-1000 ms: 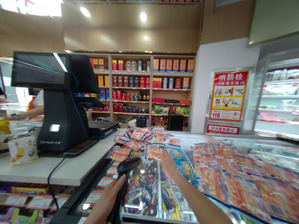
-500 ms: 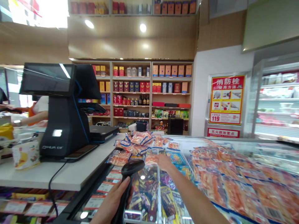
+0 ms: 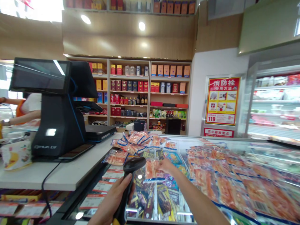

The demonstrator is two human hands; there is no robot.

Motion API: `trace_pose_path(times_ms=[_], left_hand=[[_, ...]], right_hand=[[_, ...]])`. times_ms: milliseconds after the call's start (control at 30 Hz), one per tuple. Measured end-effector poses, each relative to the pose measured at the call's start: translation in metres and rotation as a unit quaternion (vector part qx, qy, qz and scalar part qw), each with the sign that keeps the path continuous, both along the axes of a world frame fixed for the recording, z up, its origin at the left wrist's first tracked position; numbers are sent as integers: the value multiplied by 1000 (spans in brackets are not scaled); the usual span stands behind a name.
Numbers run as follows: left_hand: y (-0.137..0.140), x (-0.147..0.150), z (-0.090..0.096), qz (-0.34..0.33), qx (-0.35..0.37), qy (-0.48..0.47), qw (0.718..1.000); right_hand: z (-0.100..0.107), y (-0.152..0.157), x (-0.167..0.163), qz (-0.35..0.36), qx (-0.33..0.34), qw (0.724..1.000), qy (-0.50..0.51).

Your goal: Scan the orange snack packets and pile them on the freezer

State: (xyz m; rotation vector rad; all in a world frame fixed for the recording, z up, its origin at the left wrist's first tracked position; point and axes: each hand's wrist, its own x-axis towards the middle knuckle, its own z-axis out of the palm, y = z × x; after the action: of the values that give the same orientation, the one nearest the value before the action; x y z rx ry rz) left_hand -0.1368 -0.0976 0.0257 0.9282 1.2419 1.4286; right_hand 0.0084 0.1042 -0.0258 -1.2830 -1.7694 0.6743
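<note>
My left hand (image 3: 119, 190) is wrapped round the handle of a black barcode scanner (image 3: 134, 164), whose head is raised and faces away from me. Just right of it, my right hand (image 3: 167, 166) pinches a clear packet of pinkish-orange food (image 3: 151, 170) with blue edges. This packet hangs above the freezer bins, close to the scanner head but apart from it. Behind it lies a pile of similar packets (image 3: 138, 137) at the end of the counter. Below both hands, dark and yellow wrapped packs (image 3: 165, 200) fill wire-divided bins.
To the left, a black checkout terminal (image 3: 59, 125) stands on a white counter (image 3: 70, 175), its cable hanging over the edge. Many more packets (image 3: 225, 184) cover the right side of the freezer. A co-worker's arm (image 3: 25, 118) shows at far left. Shelves of boxes (image 3: 150, 87) line the back.
My right hand has brought the packet nearer and to a more upright angle, so more of it shows beside the scanner. The scanner stays nearly in place. The whole view has shifted slightly.
</note>
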Motion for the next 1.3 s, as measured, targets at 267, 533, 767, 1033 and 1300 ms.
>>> trace_pose_path(times_ms=[267, 533, 767, 1033, 1300], left_hand=[[4, 23, 12, -40, 13, 17, 999], [7, 41, 21, -82, 11, -12, 997], [16, 53, 29, -81, 18, -20, 996], [31, 73, 38, -88, 42, 8, 995], [52, 90, 36, -86, 55, 18, 995]], right_hand=[[8, 3, 31, -92, 97, 984, 117], [1, -3, 46, -101, 123, 971, 178], [21, -15, 53, -117, 135, 966, 185], [55, 10, 167, -275, 166, 937, 135], [54, 24, 266, -447, 64, 892, 17]])
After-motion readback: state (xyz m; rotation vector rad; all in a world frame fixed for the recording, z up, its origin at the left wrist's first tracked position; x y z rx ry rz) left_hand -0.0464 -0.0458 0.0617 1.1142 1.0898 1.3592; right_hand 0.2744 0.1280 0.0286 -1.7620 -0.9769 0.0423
